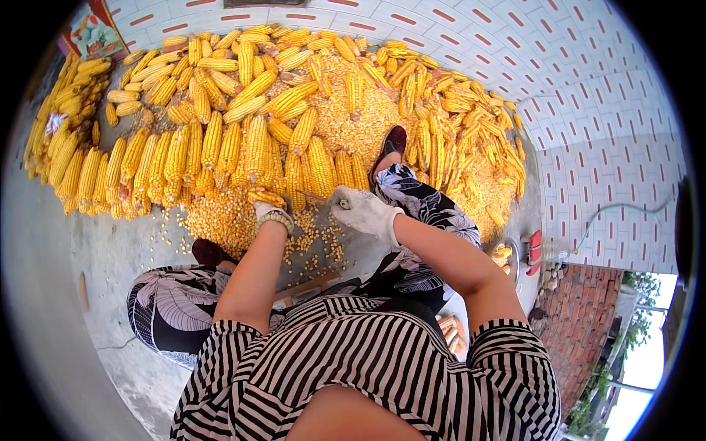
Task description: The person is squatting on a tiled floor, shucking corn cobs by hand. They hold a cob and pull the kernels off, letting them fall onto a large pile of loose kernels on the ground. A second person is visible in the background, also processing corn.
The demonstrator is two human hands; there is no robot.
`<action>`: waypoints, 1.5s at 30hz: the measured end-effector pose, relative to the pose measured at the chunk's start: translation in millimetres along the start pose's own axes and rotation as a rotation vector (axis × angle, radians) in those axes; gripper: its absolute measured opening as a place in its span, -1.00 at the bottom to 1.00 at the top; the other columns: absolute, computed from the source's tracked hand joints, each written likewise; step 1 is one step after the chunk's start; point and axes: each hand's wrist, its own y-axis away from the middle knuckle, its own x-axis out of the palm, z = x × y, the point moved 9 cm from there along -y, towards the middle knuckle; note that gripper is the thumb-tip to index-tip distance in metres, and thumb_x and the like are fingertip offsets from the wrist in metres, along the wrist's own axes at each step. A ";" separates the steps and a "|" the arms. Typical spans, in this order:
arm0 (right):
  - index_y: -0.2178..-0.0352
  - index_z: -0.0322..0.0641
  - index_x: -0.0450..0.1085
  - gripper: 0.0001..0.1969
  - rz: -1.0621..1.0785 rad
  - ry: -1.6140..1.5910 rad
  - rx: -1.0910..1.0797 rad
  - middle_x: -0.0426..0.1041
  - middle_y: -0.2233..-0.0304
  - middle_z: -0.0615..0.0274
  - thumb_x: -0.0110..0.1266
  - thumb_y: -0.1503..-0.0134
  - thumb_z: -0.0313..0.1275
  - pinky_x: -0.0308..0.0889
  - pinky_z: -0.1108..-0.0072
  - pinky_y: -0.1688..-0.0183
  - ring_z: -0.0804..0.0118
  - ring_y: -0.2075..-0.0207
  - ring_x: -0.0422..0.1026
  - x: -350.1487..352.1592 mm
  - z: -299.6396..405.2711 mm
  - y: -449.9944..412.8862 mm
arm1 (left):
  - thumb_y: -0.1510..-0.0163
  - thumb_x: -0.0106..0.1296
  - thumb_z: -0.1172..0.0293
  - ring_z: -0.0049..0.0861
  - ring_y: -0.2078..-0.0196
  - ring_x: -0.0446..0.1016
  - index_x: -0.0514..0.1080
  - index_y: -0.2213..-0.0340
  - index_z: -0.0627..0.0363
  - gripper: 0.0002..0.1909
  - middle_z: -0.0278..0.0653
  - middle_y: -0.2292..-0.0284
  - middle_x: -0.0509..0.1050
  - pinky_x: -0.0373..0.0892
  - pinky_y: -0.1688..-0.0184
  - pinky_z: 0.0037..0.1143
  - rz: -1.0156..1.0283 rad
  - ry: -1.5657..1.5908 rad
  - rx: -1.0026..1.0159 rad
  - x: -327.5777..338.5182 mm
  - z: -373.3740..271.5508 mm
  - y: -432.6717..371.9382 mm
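Observation:
My left hand (271,214), in a whitish work glove, grips a yellow ear of corn (267,197) that lies crosswise over its fingers. To its right, my gloved right hand (363,211) is closed around the handle of a thin pointed tool (312,195), perhaps a screwdriver or an awl. The tool's shaft points left towards the held ear, with a gap between them. Loose corn kernels (220,221) form a heap below and left of my left hand. Stacked ears of corn (256,146) stand just beyond both hands.
More ears (259,85) cover the floor towards the tiled wall (380,22). A kernel pile (353,118) spreads among them. At right lie many narrow, partly stripped ears (436,146). A metal basin (514,256) and a bucket with cobs (453,333) stand by my right side.

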 end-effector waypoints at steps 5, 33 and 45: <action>0.21 -0.28 0.33 -0.67 -0.080 -0.063 0.262 0.47 0.25 -0.14 -0.03 -0.10 -0.23 0.32 0.30 0.10 -0.08 0.14 0.45 -32.6 -65.2 61.2 | -0.21 -0.19 -0.10 -0.45 0.55 0.48 0.42 0.22 -0.03 -0.57 -0.30 0.44 0.47 0.52 0.53 -0.45 0.092 -0.193 0.085 33.0 31.9 59.9; 0.15 -0.21 0.28 -0.66 0.133 0.093 0.123 0.49 0.23 -0.11 -0.07 -0.14 -0.21 0.31 0.25 0.03 -0.13 0.12 0.45 4.0 -88.2 63.4 | 0.02 0.10 0.24 -0.22 0.16 0.50 0.45 0.16 0.21 -0.61 -0.02 0.24 0.53 0.38 0.10 -0.35 -0.208 -1.503 1.107 27.2 -56.2 35.2; 0.16 -0.22 0.28 -0.66 0.151 0.121 0.147 0.49 0.24 -0.12 -0.06 -0.14 -0.20 0.32 0.24 0.07 -0.09 0.14 0.47 9.0 -94.2 55.8 | 0.20 0.25 0.01 -0.14 -0.04 0.40 0.18 -0.11 0.20 -0.10 0.08 -0.04 0.35 0.34 -0.07 -0.29 -0.646 -1.379 0.681 24.9 -41.1 52.3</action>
